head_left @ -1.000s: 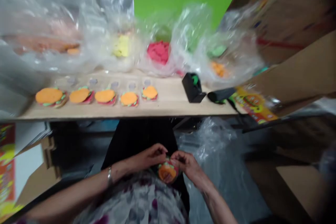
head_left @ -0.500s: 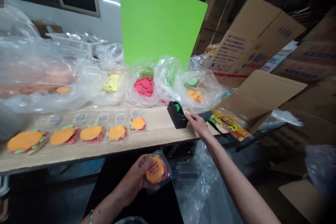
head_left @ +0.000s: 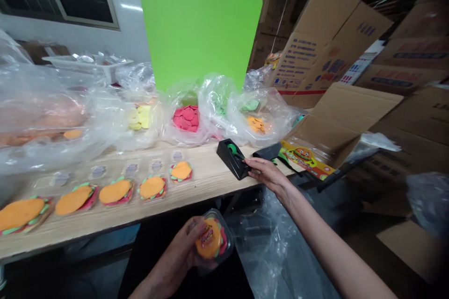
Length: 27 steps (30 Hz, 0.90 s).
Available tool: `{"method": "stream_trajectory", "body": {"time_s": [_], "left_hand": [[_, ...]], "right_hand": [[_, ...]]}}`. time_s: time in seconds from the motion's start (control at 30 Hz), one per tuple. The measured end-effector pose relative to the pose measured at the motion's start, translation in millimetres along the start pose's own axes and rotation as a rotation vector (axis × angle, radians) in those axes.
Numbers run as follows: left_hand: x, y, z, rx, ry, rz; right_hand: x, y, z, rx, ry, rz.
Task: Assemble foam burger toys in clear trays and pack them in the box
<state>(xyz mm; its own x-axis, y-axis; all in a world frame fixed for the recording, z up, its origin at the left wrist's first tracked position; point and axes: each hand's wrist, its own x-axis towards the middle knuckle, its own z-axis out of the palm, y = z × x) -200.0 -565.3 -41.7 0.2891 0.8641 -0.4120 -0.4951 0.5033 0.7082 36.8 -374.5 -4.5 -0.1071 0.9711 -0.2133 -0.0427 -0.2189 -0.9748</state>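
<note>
My left hand is closed around a clear plastic box below the table edge. Inside lies a toy burger with an orange bun and printed lettering. Over the table, the fingers of my right hand are pinched at the front end of a black tape dispenser with a green core. Whether a strip of clear tape is between them cannot be made out. Left of the dispenser, a row of opened clear boxes holds toy burgers; the closest is a small orange-topped burger.
Plastic bags with pink pieces, yellow pieces and orange pieces line the back of the wooden table. Behind them stands a green board. At right are an open cardboard box and a yellow printed card.
The view has shifted slightly. The tape dispenser has turned and looks longer from here, with my right hand still at its front end. My left hand keeps hold of the box.
</note>
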Motion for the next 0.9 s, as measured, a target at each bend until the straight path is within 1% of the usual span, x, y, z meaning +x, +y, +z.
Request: {"method": "stream_trajectory", "body": {"time_s": [0.13,0.3,0.4,0.5,0.57,0.63,0.7,0.8,0.9], "left_hand": [[3.8,-1.3,1.3,0.006,-0.047,0.022],[8.2,-0.4,4.5,-0.014,-0.033,0.009],[13.1,3.0,8.7,-0.034,-0.014,-0.005],[19.5,7.9,14.3,-0.058,-0.046,0.003],[23.5,11.1,18.4,-0.07,-0.063,0.027],[27.0,13.9,22.0,-0.077,-0.053,0.053],[30.5,15.7,24.6,-0.088,-0.043,0.065],[35.9,16.0,26.9,-0.109,-0.032,0.112],[39.8,13.9,29.6,-0.113,-0.059,0.165]], "right_hand": [[-11.4,1.1,-0.8,0.071,0.027,-0.038],[-18.3,2.6,-9.3,0.148,-0.032,-0.09],[-15.9,12.6,-11.7,0.042,-0.015,-0.141],[-11.7,26.0,-11.9,-0.091,0.069,-0.193],[-15.9,31.3,-11.3,-0.119,0.11,-0.203],[-30.3,31.7,-8.6,-0.156,0.127,-0.225],[-54.3,29.1,-2.2,-0.191,0.118,-0.261],[-97.5,29.4,14.3,-0.234,0.043,-0.272],[-131.5,42.8,33.5,-0.304,-0.015,-0.23]]}}
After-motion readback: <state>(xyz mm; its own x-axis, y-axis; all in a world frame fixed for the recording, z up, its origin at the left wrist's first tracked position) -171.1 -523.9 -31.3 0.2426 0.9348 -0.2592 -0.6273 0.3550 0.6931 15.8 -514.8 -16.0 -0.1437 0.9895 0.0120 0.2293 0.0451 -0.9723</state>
